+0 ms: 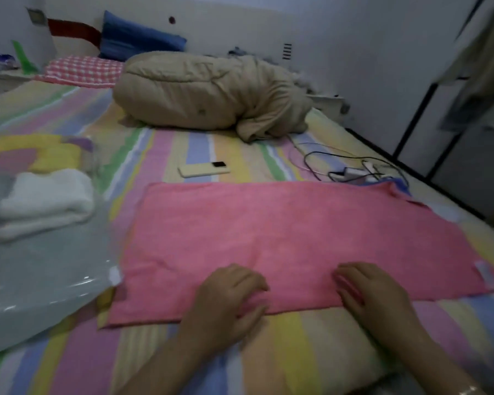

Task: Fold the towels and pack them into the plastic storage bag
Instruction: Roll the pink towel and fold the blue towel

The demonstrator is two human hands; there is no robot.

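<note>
Pink towel (283,238) spread flat across striped bedsheet (200,155), long side facing person, prob. laid out so near edge can be lifted for fold. Left hand (228,297) seen w/ fingers curled over near hem, thumb tucked under edge; hem appears pinched. Right hand (365,292) laid on same hem, fingers bent; grip vs. press can't be told. Hands apart. Terry cloth soft, matte, limp. Plastic storage bag (40,280) at left, clear, glossy, crinkled; white folded towels (46,201) already stacked inside, fluffy. Phone (203,169) beyond.
</note>
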